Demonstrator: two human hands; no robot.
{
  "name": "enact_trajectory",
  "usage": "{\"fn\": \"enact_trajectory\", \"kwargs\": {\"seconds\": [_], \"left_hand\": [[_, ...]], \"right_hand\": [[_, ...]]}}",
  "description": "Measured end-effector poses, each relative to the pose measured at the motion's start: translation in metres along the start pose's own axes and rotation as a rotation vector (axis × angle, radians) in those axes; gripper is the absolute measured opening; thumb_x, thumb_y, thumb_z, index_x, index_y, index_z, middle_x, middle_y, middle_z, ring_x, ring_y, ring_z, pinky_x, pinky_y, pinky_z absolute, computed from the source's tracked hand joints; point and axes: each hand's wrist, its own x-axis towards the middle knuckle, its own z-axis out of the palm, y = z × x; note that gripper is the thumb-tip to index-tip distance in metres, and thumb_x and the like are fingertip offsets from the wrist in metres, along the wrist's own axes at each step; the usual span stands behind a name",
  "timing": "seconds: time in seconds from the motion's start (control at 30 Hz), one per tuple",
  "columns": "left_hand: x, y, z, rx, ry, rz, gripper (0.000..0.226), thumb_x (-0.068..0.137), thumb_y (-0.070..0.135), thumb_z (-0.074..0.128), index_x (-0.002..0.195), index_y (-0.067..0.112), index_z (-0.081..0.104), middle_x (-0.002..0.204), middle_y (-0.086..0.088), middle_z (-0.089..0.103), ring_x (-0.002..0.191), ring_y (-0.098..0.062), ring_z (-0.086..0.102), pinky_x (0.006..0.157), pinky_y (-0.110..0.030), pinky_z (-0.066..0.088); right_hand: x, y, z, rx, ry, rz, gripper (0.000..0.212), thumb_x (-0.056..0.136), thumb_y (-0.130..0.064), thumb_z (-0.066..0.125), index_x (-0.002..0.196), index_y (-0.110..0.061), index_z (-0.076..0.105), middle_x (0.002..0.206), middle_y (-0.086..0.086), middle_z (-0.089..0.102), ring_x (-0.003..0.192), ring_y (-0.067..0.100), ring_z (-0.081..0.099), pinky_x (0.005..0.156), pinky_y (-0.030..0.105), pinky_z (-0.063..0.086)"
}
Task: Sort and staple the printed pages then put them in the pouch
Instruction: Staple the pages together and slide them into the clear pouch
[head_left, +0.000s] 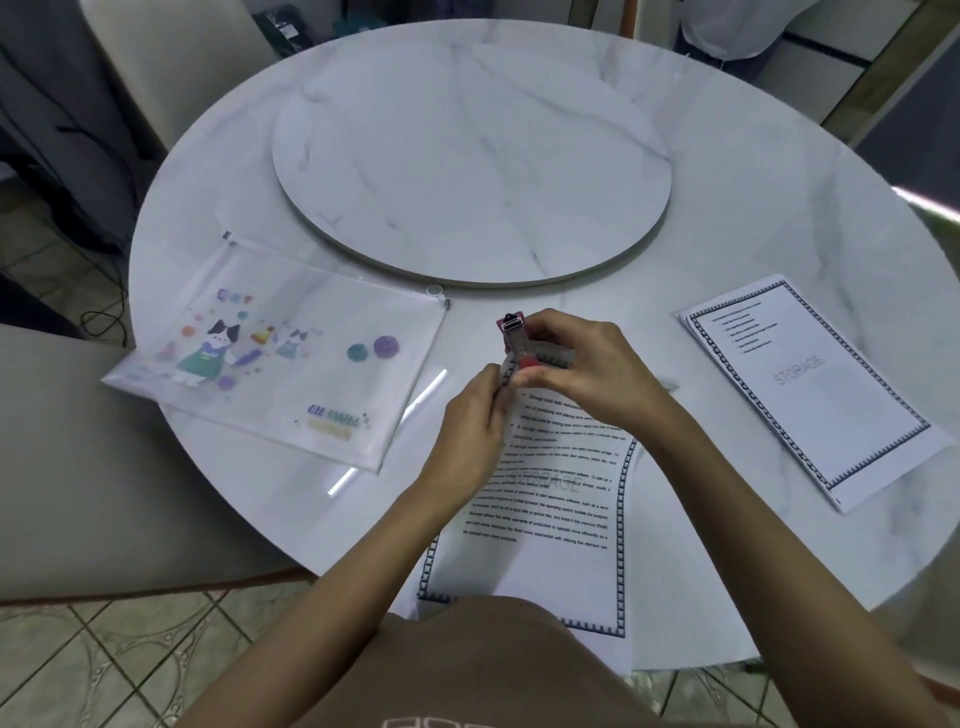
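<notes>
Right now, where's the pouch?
The pouch lies flat on the table, left of both hands, with the round turntable just beyond it.

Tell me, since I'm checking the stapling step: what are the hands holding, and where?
The right hand grips the small red stapler by its rear end. The left hand pinches the top corner of the printed pages at the stapler.

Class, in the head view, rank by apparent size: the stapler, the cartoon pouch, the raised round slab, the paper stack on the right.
1. raised round slab
2. cartoon pouch
3. paper stack, close to the pouch, so unsure
4. stapler
</notes>
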Motion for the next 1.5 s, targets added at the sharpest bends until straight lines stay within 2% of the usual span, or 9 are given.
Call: {"fn": "enact_trajectory", "kwargs": {"seconds": [0.1,0.47,0.67,0.9,1.07,1.2,1.33,1.43,1.5], "left_hand": [[-0.001,0.0,0.0,0.007,0.014,0.012,0.034,0.099,0.015,0.037,0.071,0.033,0.03,0.068,0.012,0.04,0.062,0.002,0.044,0.056,-0.01,0.032],[0.001,-0.001,0.0,-0.017,0.053,0.061,0.034,0.099,0.017,0.037,0.071,0.034,0.031,0.067,0.013,0.04,0.063,0.009,0.045,0.057,-0.009,0.034],[-0.001,-0.006,0.003,-0.052,0.055,0.026,0.034,0.099,0.016,0.04,0.07,0.031,0.032,0.065,0.011,0.037,0.06,0.006,0.042,0.056,-0.012,0.032],[-0.008,-0.02,0.005,-0.132,-0.012,-0.081,0.032,0.096,0.028,0.047,0.067,0.021,0.034,0.053,0.01,0.034,0.05,-0.002,0.033,0.05,-0.016,0.027],[-0.009,-0.032,0.007,-0.121,-0.062,-0.118,0.037,0.096,0.034,0.046,0.088,-0.003,0.047,0.068,-0.017,0.05,0.062,-0.01,0.042,0.059,-0.028,0.035],[-0.011,-0.03,0.006,-0.104,-0.055,-0.109,0.026,0.097,0.024,0.045,0.077,0.009,0.044,0.059,0.008,0.04,0.052,0.0,0.039,0.051,-0.012,0.031],[-0.01,-0.031,0.006,-0.116,-0.039,-0.12,0.026,0.098,0.02,0.044,0.072,0.02,0.041,0.06,0.01,0.045,0.052,0.005,0.046,0.051,-0.008,0.035],[-0.008,-0.039,0.005,-0.113,-0.028,-0.174,0.028,0.099,0.017,0.042,0.071,0.023,0.038,0.063,0.011,0.047,0.054,0.004,0.048,0.051,-0.007,0.036],[-0.007,-0.049,0.004,-0.073,-0.06,-0.213,0.016,0.099,0.017,0.041,0.083,0.019,0.044,0.075,0.009,0.053,0.062,0.001,0.048,0.053,-0.006,0.037]], "right_hand": [[-0.001,0.001,0.001,0.065,-0.008,0.002,0.039,0.076,-0.004,0.073,0.112,-0.01,0.059,0.093,-0.017,0.06,0.079,-0.025,0.054,0.074,-0.004,0.037],[0.002,0.009,0.006,0.032,0.035,-0.038,0.036,0.077,-0.006,0.072,0.111,-0.007,0.06,0.093,-0.018,0.059,0.083,-0.024,0.055,0.082,-0.001,0.04],[0.001,0.014,0.014,0.001,0.129,-0.06,0.032,0.077,-0.007,0.071,0.107,-0.007,0.061,0.096,-0.002,0.066,0.081,-0.019,0.057,0.083,0.003,0.043],[0.003,0.019,0.016,0.044,0.21,-0.013,0.03,0.076,-0.004,0.071,0.104,-0.008,0.064,0.083,-0.012,0.064,0.079,-0.009,0.062,0.084,0.014,0.051],[0.001,0.025,0.014,0.091,0.175,0.028,0.03,0.076,-0.005,0.072,0.105,-0.01,0.063,0.088,-0.007,0.066,0.083,-0.001,0.065,0.084,0.015,0.051],[0.005,0.027,0.007,0.135,0.088,0.068,0.037,0.077,-0.007,0.072,0.111,-0.015,0.059,0.097,-0.009,0.064,0.093,-0.001,0.063,0.09,0.018,0.049],[0.005,0.027,0.001,0.24,0.206,0.005,0.032,0.078,-0.007,0.071,0.106,-0.019,0.058,0.105,-0.007,0.066,0.101,-0.002,0.061,0.089,0.011,0.045],[0.004,0.031,-0.004,0.255,0.294,-0.007,0.032,0.079,-0.012,0.071,0.1,-0.031,0.057,0.102,-0.012,0.066,0.106,0.009,0.062,0.099,0.025,0.044],[0.002,0.039,-0.004,0.254,0.317,0.033,0.031,0.08,-0.013,0.07,0.101,-0.031,0.056,0.102,-0.009,0.066,0.104,0.014,0.063,0.098,0.03,0.046]]}}
